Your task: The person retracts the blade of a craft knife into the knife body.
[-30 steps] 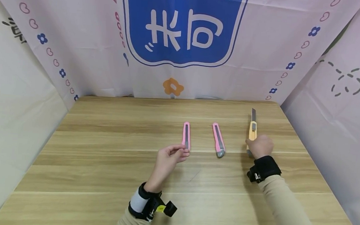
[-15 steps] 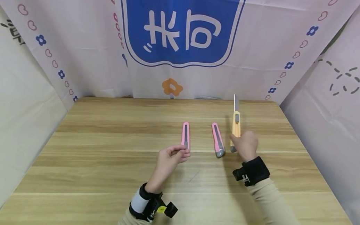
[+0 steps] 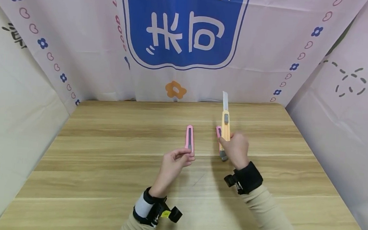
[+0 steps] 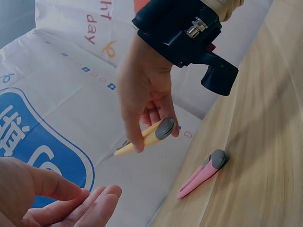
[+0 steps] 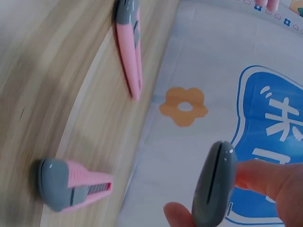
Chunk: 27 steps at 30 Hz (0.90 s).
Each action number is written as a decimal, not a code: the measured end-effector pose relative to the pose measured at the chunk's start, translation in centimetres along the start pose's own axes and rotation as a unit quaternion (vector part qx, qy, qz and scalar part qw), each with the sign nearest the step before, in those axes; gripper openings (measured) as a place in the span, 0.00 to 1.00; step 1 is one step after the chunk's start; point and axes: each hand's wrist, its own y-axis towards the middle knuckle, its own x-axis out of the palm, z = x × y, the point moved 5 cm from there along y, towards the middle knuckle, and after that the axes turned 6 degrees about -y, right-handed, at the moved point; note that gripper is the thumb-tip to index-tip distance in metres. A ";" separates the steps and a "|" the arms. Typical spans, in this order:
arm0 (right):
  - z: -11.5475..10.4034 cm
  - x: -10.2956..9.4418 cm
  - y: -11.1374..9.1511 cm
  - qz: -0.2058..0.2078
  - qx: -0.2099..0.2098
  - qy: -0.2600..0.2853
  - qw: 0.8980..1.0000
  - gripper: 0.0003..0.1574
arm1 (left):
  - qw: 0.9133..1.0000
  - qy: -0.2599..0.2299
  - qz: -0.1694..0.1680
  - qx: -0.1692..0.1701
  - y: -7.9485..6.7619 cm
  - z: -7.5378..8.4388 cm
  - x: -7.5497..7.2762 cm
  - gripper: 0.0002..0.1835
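- Yellow utility knife (image 3: 226,127) has shifted leftward across the bench (image 3: 105,141), so it is mid-carry, held above a pink knife (image 3: 218,131) (partly hidden beneath).
- Fingers of the right hand (image 3: 237,150) pinch its handle; those of the left hand (image 3: 172,163), loosely curled, hold nothing.
- Grey slider and end cap; blade extended, its edge too faint to judge.

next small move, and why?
Probably bring the yellow cutter closer to the left hand, blade facing away, so that hand could slide the blade in. The right hand grips the handle near its rear end, raised off the table; the blade is out, and the left hand holds nothing.
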 end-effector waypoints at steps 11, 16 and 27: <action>-2.6 1.0 -1.5 -0.013 -0.016 0.036 0.999 0.22 | 1.000 -0.012 -0.010 0.001 0.1 0.0 0.4 0.14; -3.9 1.4 -2.2 -0.026 -0.015 0.045 0.999 0.24 | 1.000 -0.011 -0.011 -0.003 0.2 -0.1 0.5 0.15; -5.9 2.4 -3.9 -0.028 -0.047 0.076 0.996 0.21 | 1.000 0.006 -0.025 0.005 0.3 -0.4 0.7 0.20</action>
